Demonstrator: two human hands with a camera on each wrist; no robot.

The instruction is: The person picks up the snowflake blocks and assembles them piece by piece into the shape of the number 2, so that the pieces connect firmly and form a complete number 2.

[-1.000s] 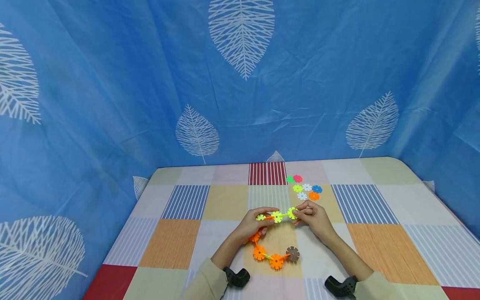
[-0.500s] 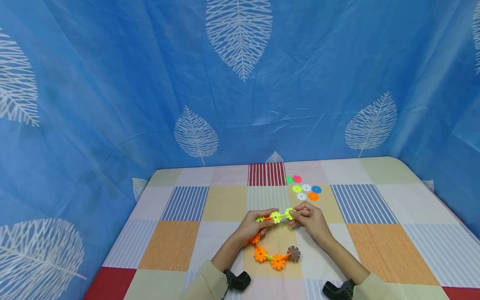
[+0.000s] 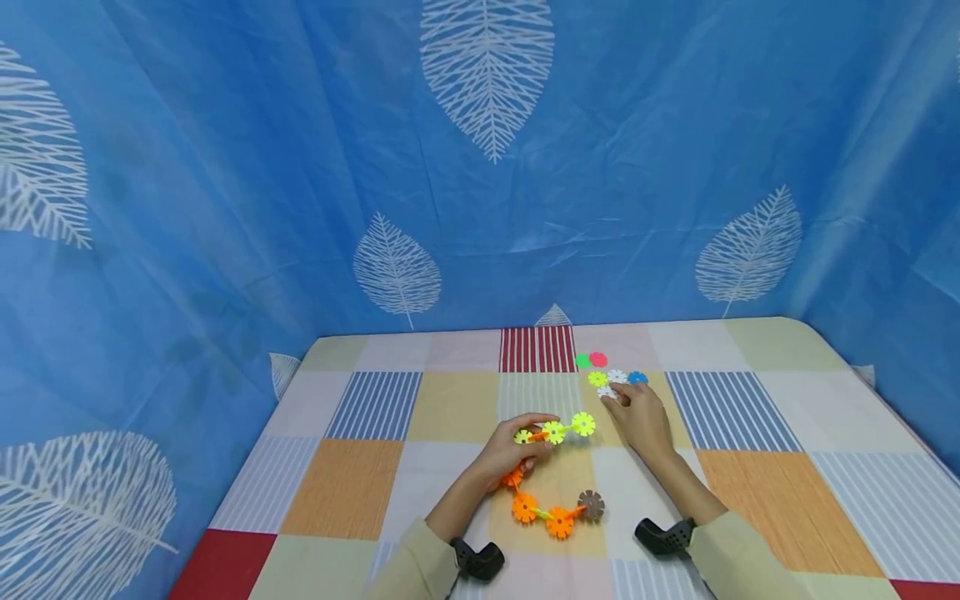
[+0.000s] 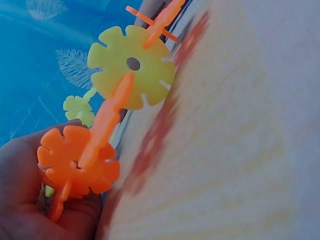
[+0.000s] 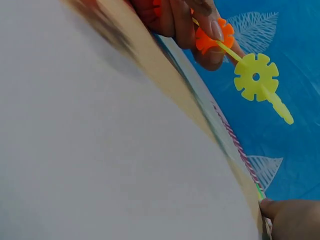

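Your left hand (image 3: 512, 447) gripped the snowflake-disc chain (image 3: 559, 523), its brown end (image 3: 591, 506) at four o'clock; your right hand (image 3: 643, 417) was at the loose snowflake discs (image 3: 597, 379), two o'clock, any pinch hidden. The chain seemed light, stiff plastic, best held by rims beside joints

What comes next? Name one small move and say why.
Probably have the right hand lift the nearer white notched disc: it reaches right to it, though whether it already pinches anything is unclear. The left hand holds the linked disc chain, whose end yellow disc projects free and could take another.
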